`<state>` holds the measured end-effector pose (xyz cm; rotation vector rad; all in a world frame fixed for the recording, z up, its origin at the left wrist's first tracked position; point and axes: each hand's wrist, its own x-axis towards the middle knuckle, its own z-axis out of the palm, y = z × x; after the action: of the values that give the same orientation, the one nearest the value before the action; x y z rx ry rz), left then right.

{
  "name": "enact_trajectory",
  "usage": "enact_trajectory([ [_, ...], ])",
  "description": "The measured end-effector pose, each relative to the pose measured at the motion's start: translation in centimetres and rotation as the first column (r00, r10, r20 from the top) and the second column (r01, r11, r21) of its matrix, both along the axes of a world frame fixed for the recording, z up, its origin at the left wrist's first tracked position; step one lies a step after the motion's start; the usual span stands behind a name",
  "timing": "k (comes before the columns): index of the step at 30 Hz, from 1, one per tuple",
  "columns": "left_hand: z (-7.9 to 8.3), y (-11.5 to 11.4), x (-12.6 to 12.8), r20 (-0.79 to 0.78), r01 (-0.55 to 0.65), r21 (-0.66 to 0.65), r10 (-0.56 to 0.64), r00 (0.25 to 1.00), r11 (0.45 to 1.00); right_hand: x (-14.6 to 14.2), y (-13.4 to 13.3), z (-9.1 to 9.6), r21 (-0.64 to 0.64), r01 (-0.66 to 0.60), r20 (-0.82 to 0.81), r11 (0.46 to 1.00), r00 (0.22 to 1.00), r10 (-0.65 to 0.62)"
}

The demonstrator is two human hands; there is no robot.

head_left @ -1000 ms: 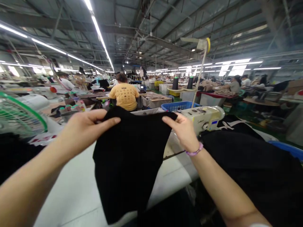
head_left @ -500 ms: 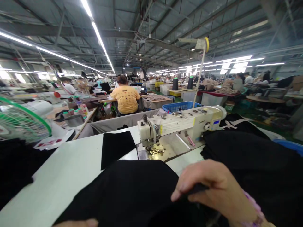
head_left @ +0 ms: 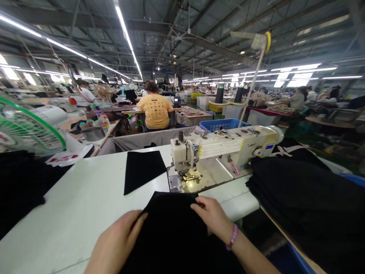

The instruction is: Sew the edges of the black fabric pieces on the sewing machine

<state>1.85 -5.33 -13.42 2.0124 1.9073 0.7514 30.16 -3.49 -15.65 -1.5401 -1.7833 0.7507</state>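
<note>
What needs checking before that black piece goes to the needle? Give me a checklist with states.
1. Both hands on the black fabric piece: left hand and right hand rest on it: ok.
2. Piece flat on the white table: ok.
3. Front edge at the presser foot: short of it: not ok.
4. Needle plate bare: ok.
5. Needle threaded: cannot tell.
6. Smaller black piece lies apart: ok.

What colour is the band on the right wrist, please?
Purple; the thin wristband shows best in the head view.
</note>
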Motion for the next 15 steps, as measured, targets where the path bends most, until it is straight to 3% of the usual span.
enact_trajectory([
  [4,-1.1,6.1,1.8,0.003,0.165,-0.007,-0.165,0.986,0.986,-1.0,0.8,-1.9,0.103,0.052,0.078,0.993,0.995,-0.060],
  [7,-1.9,8.9,2.1,0.017,0.207,-0.021,-0.206,0.978,0.978,-1.0,0.5,-2.4,0.155,0.099,0.121,0.983,0.986,-0.118],
  [11,-1.9,9.6,2.6,0.070,0.255,-0.045,-0.252,0.965,0.966,-0.4,0.6,-2.9,0.211,0.202,0.138,0.956,0.963,-0.234],
  [15,-1.4,8.2,3.1,0.201,0.203,0.043,-0.208,0.957,0.978,0.2,1.5,-3.3,0.207,0.223,-0.006,0.953,0.974,-0.227],
])
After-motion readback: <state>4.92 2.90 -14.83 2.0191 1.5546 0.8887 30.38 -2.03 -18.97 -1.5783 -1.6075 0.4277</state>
